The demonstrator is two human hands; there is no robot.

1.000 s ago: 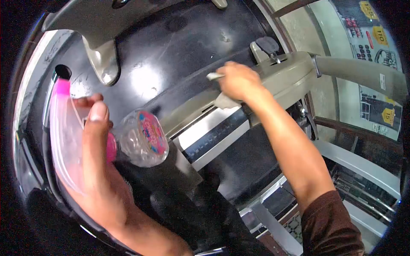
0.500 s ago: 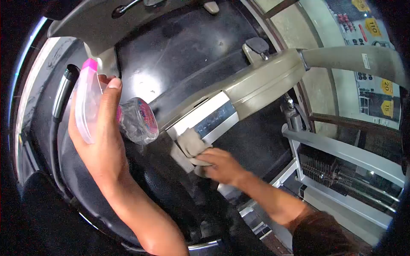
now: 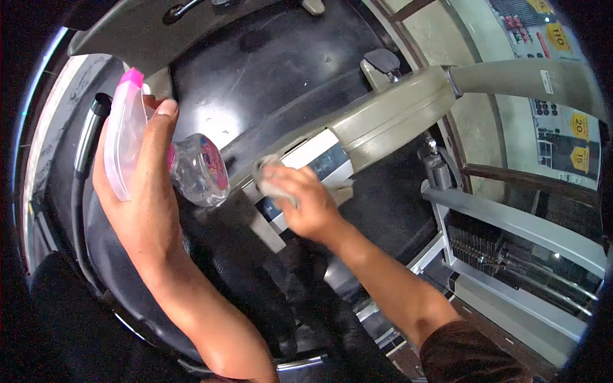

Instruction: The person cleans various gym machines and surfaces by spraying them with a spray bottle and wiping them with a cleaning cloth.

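A clear spray bottle [image 3: 199, 171] with a pink-and-white spray head hangs tilted in my left hand [image 3: 150, 166], whose fingers wrap round the head and neck. My right hand [image 3: 303, 201] is closed on a grey cloth [image 3: 273, 182], slightly blurred, pressed against the white-and-blue labelled panel [image 3: 324, 156] on the beige machine frame. The cloth covers the upper left part of the panel. Part of the cloth's lower side is hidden behind my fingers.
The beige frame arm [image 3: 396, 105] runs to the upper right, above a black floor [image 3: 274, 83]. A chrome-tipped black handle [image 3: 89, 140] stands at the left. A grey metal frame [image 3: 523, 223] with rods is at the right, below a wall poster [image 3: 565, 127].
My right hand and the cloth have moved up and left over the panel, uncovering its lower left end. My left hand and the bottle have shifted slightly left.
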